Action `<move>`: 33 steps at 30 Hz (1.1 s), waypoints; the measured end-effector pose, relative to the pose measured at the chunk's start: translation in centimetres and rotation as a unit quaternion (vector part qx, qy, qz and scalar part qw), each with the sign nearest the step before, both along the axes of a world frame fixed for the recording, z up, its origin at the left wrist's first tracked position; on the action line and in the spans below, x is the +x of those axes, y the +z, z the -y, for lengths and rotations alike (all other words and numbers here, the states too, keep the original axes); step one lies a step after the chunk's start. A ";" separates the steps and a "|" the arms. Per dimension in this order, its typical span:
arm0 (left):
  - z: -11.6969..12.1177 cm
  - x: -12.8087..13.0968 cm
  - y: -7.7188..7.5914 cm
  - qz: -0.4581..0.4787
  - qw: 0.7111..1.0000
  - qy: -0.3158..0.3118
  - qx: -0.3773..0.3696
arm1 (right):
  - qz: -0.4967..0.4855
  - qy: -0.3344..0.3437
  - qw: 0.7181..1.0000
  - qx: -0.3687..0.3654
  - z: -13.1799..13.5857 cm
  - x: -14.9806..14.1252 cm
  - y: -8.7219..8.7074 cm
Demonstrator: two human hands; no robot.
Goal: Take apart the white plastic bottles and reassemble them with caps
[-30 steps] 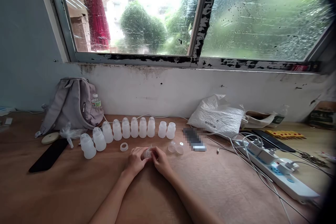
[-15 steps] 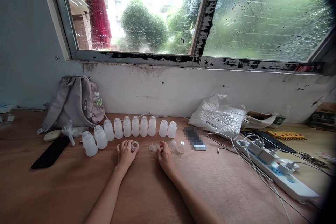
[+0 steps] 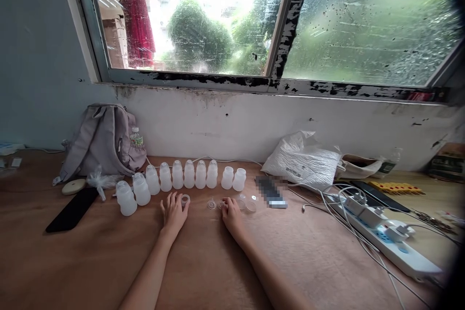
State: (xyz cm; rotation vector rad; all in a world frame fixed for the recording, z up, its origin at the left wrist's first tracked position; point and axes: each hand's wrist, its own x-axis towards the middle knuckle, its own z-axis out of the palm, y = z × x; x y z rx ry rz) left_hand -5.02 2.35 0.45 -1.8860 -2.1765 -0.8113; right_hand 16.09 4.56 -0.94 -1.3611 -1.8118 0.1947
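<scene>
My left hand (image 3: 173,212) lies flat on the brown table with fingers spread, its fingertips touching a small translucent plastic ring (image 3: 185,199). My right hand (image 3: 231,212) rests palm down, fingers loosely together, its tips at a small clear nipple piece (image 3: 211,203). Two clear caps (image 3: 246,202) lie just right of that hand. Behind both hands stands a curved row of several small white plastic bottles (image 3: 189,175).
A grey backpack (image 3: 103,141) leans on the wall at the left, with a black phone (image 3: 72,209) and a round disc (image 3: 73,186) before it. At the right lie a white plastic bag (image 3: 303,161), tangled cables, a white power strip (image 3: 385,237) and a yellow rack (image 3: 395,186).
One second ago both hands held a small clear piece together at the centre. They have since parted and moved forward, and they now rest on the table by the ring and the nipple piece.
</scene>
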 end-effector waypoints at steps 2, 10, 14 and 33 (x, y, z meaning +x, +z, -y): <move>-0.1 0.0 -0.1 0.004 1.000 0.003 0.000 | 0.008 0.004 1.000 -0.002 0.0 0.0 0.0; 0.1 0.6 0.2 0.003 0.997 -0.019 0.068 | 0.021 0.027 0.999 0.009 -0.7 -0.8 0.1; 0.4 0.6 0.8 0.010 0.997 -0.022 0.071 | 0.021 0.039 0.999 0.018 -1.0 -1.2 0.2; 2.5 5.0 1.1 -0.010 0.963 -0.269 -0.018 | 0.013 0.046 0.998 0.044 -1.5 -1.1 -0.9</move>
